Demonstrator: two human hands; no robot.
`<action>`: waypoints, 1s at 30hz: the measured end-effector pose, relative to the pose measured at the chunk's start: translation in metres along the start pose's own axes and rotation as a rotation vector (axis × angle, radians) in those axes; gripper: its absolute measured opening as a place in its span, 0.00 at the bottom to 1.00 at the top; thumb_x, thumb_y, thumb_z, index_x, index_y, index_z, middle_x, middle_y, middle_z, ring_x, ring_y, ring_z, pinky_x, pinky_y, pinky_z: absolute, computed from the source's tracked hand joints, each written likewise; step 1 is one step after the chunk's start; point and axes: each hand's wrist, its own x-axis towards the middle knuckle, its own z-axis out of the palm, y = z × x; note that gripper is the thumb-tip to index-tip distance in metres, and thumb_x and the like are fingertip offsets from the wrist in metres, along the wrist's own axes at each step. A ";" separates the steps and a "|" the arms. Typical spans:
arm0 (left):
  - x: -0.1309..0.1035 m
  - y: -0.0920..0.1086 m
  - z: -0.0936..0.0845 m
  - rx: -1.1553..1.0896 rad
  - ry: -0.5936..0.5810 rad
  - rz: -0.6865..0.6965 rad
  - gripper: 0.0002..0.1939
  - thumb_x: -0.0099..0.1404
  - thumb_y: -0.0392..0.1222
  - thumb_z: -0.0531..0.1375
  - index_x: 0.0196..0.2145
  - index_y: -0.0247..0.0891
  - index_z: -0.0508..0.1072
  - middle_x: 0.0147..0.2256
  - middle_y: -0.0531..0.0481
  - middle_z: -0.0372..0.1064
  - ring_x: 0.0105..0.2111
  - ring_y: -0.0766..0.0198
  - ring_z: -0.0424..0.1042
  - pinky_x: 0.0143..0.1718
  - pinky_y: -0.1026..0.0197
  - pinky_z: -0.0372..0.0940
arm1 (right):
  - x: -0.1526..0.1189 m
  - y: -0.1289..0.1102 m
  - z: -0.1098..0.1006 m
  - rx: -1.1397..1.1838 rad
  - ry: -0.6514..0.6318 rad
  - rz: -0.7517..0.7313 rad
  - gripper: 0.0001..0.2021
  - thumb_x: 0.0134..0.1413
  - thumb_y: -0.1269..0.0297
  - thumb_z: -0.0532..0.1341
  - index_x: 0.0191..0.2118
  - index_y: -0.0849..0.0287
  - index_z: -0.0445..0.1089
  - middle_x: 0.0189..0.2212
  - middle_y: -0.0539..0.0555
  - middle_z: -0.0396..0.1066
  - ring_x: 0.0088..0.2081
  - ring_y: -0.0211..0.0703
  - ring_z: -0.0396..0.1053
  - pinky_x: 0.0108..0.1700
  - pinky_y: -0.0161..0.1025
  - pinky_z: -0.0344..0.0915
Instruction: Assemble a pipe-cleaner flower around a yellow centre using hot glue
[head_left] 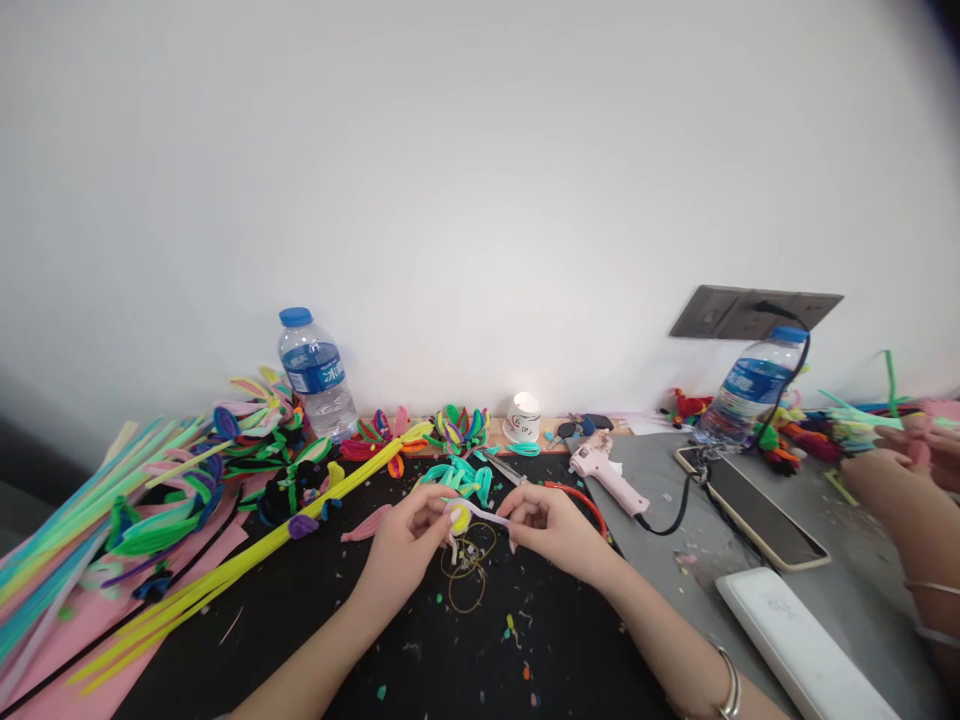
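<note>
Between thumb and fingers, my left hand (409, 540) pinches a small yellow coil (460, 519) that looks like a wound pipe cleaner. A pale lilac pipe cleaner (487, 514) runs from the coil across to my right hand (559, 525), whose closed fingers grip its other end. Just behind my hands lie turquoise pipe cleaner loops (461, 472), and scissors (504, 467) are partly visible beside them. Thin wire rings (466, 590) rest on the black mat (420, 660) below my hands.
Pipe cleaner bundles (217, 590) and finished flowers fill the left side. A water bottle (319, 375), a paper cup (523, 418) and a pink glue gun (607, 475) stand or lie along the back. Rightward are a phone (761, 510), a white case (799, 640) and another person's hands (892, 470).
</note>
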 end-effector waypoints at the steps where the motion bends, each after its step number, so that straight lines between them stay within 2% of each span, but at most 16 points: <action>1: 0.000 0.000 0.000 -0.004 0.008 0.000 0.10 0.58 0.42 0.59 0.37 0.36 0.69 0.27 0.53 0.67 0.24 0.66 0.68 0.27 0.64 0.65 | 0.001 0.001 -0.001 0.006 0.022 -0.009 0.05 0.46 0.66 0.60 0.31 0.60 0.69 0.19 0.48 0.69 0.21 0.35 0.64 0.26 0.31 0.58; 6: 0.001 0.002 -0.001 0.012 0.050 0.008 0.10 0.57 0.44 0.60 0.34 0.37 0.69 0.28 0.52 0.68 0.25 0.66 0.69 0.28 0.63 0.66 | 0.003 0.006 -0.009 -0.054 0.210 -0.071 0.03 0.46 0.66 0.60 0.27 0.60 0.69 0.21 0.49 0.69 0.25 0.38 0.66 0.30 0.34 0.62; 10: 0.000 0.003 0.000 0.011 0.026 -0.012 0.10 0.56 0.44 0.61 0.33 0.36 0.70 0.27 0.51 0.71 0.24 0.66 0.69 0.27 0.63 0.66 | 0.002 0.004 -0.015 -0.169 0.365 -0.126 0.03 0.46 0.67 0.60 0.27 0.59 0.71 0.26 0.52 0.72 0.30 0.42 0.68 0.34 0.36 0.63; 17: 0.000 0.007 0.002 -0.039 -0.041 -0.052 0.10 0.54 0.45 0.63 0.30 0.35 0.71 0.24 0.51 0.70 0.21 0.66 0.67 0.25 0.63 0.64 | 0.004 0.005 -0.022 0.073 0.475 -0.098 0.06 0.44 0.62 0.63 0.27 0.60 0.70 0.25 0.52 0.71 0.27 0.40 0.67 0.30 0.35 0.63; 23: -0.003 0.009 0.004 -0.021 -0.173 -0.110 0.10 0.53 0.45 0.63 0.28 0.35 0.71 0.23 0.52 0.70 0.21 0.66 0.66 0.25 0.62 0.63 | 0.004 0.007 -0.024 0.226 0.555 -0.131 0.09 0.43 0.60 0.65 0.29 0.60 0.70 0.23 0.51 0.69 0.26 0.39 0.67 0.29 0.35 0.63; 26: -0.006 0.008 0.004 -0.045 -0.283 -0.128 0.08 0.54 0.43 0.63 0.28 0.35 0.72 0.23 0.52 0.69 0.20 0.68 0.65 0.24 0.64 0.61 | 0.004 0.007 -0.022 0.218 0.572 -0.140 0.09 0.42 0.61 0.65 0.29 0.60 0.70 0.24 0.51 0.69 0.26 0.39 0.67 0.29 0.35 0.63; 30: -0.011 0.009 0.006 -0.058 -0.418 -0.177 0.06 0.55 0.40 0.63 0.27 0.34 0.73 0.21 0.52 0.70 0.19 0.69 0.65 0.23 0.65 0.60 | 0.004 0.005 -0.019 0.152 0.530 -0.135 0.06 0.44 0.63 0.64 0.29 0.60 0.69 0.24 0.51 0.70 0.26 0.40 0.67 0.30 0.35 0.63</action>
